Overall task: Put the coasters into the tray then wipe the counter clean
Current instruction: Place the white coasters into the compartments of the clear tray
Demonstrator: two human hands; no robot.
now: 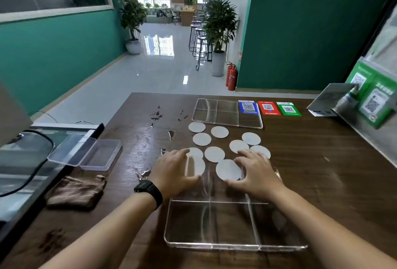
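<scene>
Head view: a brown tabletop (300, 172) has many round white coasters (202, 139) lying flat in a loose bunch. A clear tray (236, 245) with walls that split it into boxes sits close to the person. Both hands are at its far end. The left hand (174, 172), with a black watch (150, 190) on the wrist, lies over two coasters, its fingers spread and nearly flat. The right hand (256, 172) lies beside one coaster (228, 169), its fingers spread and touching the edge. I cannot tell if either hand is holding anything. A second clear tray (227, 113) sits farther back, next to blue, red and green cards. A brown cloth (77, 191) lies at the left, near a clear box (94, 154). Wet spots (158, 115) shine on the wood.
</scene>
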